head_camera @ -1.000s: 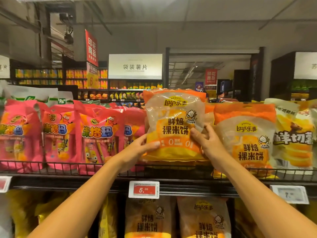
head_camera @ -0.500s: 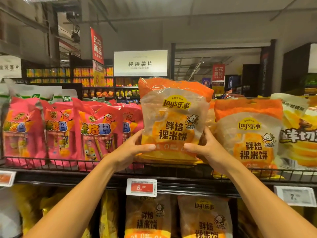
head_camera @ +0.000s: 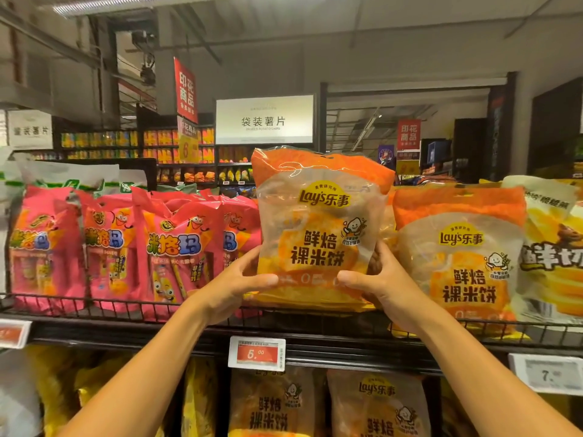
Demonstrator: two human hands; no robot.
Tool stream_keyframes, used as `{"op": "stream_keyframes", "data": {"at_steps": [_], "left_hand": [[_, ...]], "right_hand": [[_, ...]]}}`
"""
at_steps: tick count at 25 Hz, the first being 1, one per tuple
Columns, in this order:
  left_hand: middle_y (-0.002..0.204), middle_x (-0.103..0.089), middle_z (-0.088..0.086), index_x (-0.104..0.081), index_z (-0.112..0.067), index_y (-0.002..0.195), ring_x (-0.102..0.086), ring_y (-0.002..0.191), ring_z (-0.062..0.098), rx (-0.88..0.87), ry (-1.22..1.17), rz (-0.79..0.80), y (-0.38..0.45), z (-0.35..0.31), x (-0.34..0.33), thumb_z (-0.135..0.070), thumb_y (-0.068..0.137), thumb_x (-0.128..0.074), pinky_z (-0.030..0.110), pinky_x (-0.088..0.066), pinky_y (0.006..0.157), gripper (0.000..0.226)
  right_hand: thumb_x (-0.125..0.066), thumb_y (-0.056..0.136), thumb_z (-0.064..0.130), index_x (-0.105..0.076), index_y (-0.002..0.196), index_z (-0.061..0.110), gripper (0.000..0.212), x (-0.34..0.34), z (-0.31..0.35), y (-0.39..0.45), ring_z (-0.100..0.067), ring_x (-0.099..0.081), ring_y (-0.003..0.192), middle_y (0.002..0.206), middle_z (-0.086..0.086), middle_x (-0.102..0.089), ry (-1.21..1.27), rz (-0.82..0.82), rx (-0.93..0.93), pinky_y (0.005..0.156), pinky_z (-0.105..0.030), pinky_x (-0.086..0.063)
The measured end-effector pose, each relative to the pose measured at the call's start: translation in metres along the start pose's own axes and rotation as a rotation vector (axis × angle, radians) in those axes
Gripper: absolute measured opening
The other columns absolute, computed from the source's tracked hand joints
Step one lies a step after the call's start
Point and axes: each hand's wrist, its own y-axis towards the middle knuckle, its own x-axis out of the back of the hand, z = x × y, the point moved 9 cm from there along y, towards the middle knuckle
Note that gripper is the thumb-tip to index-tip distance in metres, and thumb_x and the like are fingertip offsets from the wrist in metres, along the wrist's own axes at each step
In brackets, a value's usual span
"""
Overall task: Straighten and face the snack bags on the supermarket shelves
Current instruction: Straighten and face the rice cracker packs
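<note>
both hands grip one orange lay's bag (head_camera: 318, 228) by its lower corners, left hand (head_camera: 235, 282) and right hand (head_camera: 383, 279) each with thumb in front and fingers hidden behind, holding it upright above the wire shelf (head_camera: 202, 313). a second orange bag (head_camera: 457, 257) stands just right. four pink bags (head_camera: 176, 247) line the left; two more lay's bags below are cut off. the price tag (head_camera: 257, 353) reads 6.

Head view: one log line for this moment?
left hand: grips Lay's bag | right hand: grips it | bag: upright, label forward, top shelf
</note>
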Motion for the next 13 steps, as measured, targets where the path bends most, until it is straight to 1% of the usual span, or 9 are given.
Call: {"op": "stream_keyframes", "data": {"at_steps": [2,4,6,8,9,10,13], "left_hand": [[0.129,-0.066,-0.003,-0.056,-0.043,0.132,-0.064,0.117,0.016,0.007,0.004,0.0,-0.002,-0.002,-0.001,-0.068,0.058,-0.079,0.028,-0.054,0.074,0.082],[0.125,-0.069,-0.005,-0.063,-0.045,0.123,-0.066,0.111,0.014,-0.012,0.005,-0.003,-0.004,-0.006,-0.003,-0.077,0.058,-0.073,0.022,-0.057,0.071,0.073],[0.123,-0.07,-0.008,-0.067,-0.046,0.117,-0.066,0.11,0.01,-0.031,0.0,-0.009,-0.006,-0.011,-0.004,-0.077,0.059,-0.072,0.015,-0.055,0.073,0.066],[0.124,-0.069,-0.006,-0.068,-0.044,0.118,-0.066,0.112,0.012,-0.04,-0.009,0.007,-0.006,-0.013,-0.005,-0.076,0.062,-0.071,0.017,-0.055,0.078,0.065],[0.126,-0.068,-0.003,-0.067,-0.041,0.12,-0.065,0.115,0.015,-0.048,-0.017,0.016,-0.005,-0.013,-0.006,-0.073,0.064,-0.072,0.022,-0.055,0.082,0.066],[0.129,-0.067,0.001,-0.066,-0.037,0.124,-0.064,0.117,0.019,-0.056,-0.027,0.022,-0.004,-0.012,-0.006,-0.07,0.066,-0.073,0.027,-0.056,0.086,0.067],[0.133,-0.063,0.011,-0.063,-0.024,0.13,-0.061,0.121,0.028,-0.06,-0.069,0.036,-0.001,-0.008,-0.005,-0.06,0.069,-0.077,0.035,-0.055,0.094,0.073]], "right_hand": [[-0.097,0.053,0.041,-0.052,0.132,0.032,0.091,0.001,-0.004,0.001,-0.019,-0.069,0.114,0.123,0.004,-0.071,0.095,-0.012,-0.047,0.082,-0.035,-0.06],[-0.093,0.058,0.039,-0.054,0.131,0.031,0.082,0.0,-0.005,0.002,-0.02,-0.07,0.112,0.121,0.002,-0.072,0.127,-0.011,-0.063,0.081,-0.035,-0.06],[-0.092,0.064,0.041,-0.06,0.125,0.039,0.068,-0.001,-0.002,0.001,-0.02,-0.07,0.11,0.121,0.003,-0.073,0.103,-0.006,-0.048,0.084,-0.039,-0.06],[-0.089,0.066,0.043,-0.065,0.117,0.045,0.057,-0.001,0.002,-0.001,-0.019,-0.071,0.109,0.12,0.004,-0.073,0.069,-0.013,-0.03,0.089,-0.046,-0.057],[-0.086,0.066,0.044,-0.065,0.117,0.044,0.055,-0.001,0.003,-0.002,-0.019,-0.071,0.109,0.119,0.004,-0.074,0.064,-0.019,-0.024,0.089,-0.046,-0.056],[-0.082,0.066,0.043,-0.064,0.12,0.041,0.057,0.0,0.003,-0.002,-0.019,-0.071,0.108,0.118,0.004,-0.074,0.065,-0.025,-0.018,0.087,-0.045,-0.057],[-0.077,0.071,0.035,-0.059,0.127,0.03,0.059,0.002,0.004,-0.002,-0.018,-0.071,0.108,0.117,0.003,-0.074,0.107,-0.027,-0.006,0.076,-0.03,-0.059]]}}
